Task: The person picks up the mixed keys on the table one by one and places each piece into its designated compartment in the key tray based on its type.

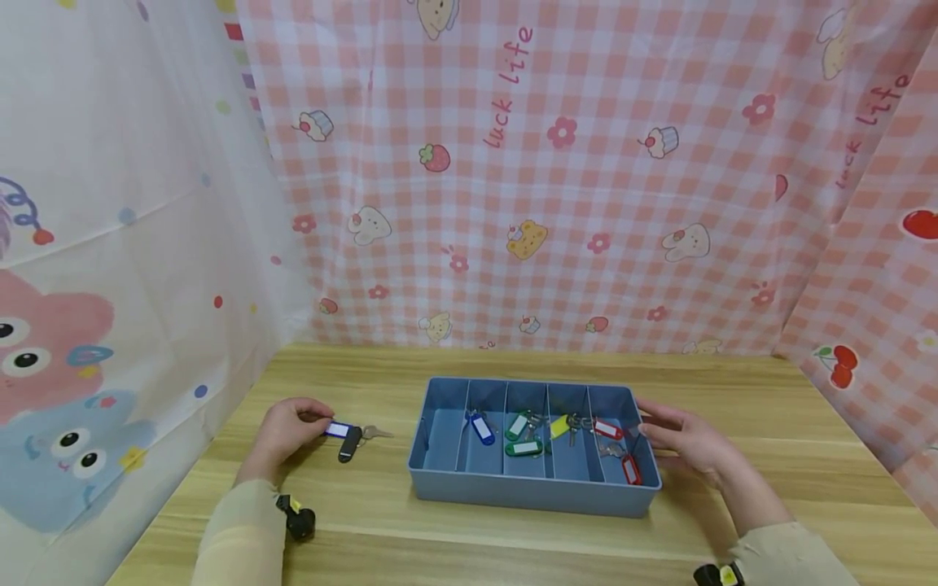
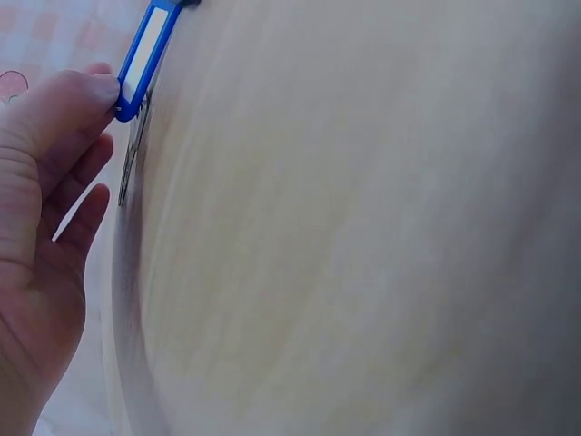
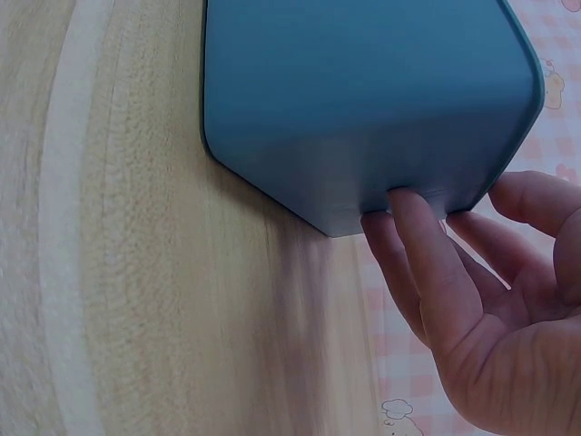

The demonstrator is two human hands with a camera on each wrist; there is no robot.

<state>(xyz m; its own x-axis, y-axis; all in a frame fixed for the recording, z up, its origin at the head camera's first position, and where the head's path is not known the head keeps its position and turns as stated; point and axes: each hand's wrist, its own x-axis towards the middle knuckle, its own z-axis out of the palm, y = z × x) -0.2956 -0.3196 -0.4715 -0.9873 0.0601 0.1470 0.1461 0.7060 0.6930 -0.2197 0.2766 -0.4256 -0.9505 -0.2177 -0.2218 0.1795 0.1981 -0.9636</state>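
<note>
My left hand [image 1: 289, 427] pinches one end of a blue key tag [image 1: 338, 429] with a white label, left of the box. A black fob-like piece [image 1: 350, 445] and a key [image 1: 375, 432] lie by the tag's other end; the left wrist view shows the blue tag [image 2: 143, 59] between thumb and fingers. At the right end of a blue-grey divided box [image 1: 535, 491], my right hand [image 1: 689, 443] touches the outer wall. In the right wrist view its fingertips [image 3: 404, 202] rest against the box's end wall [image 3: 318, 177], with the fingers only slightly bent.
Five side-by-side compartments divide the box. From the second on, they hold a blue tag [image 1: 482, 429], green tags [image 1: 524, 448], a yellow tag [image 1: 559, 426] and red tags [image 1: 631, 470], with keys. Patterned cloth [image 1: 557, 187] hangs behind the wooden table [image 1: 366, 521].
</note>
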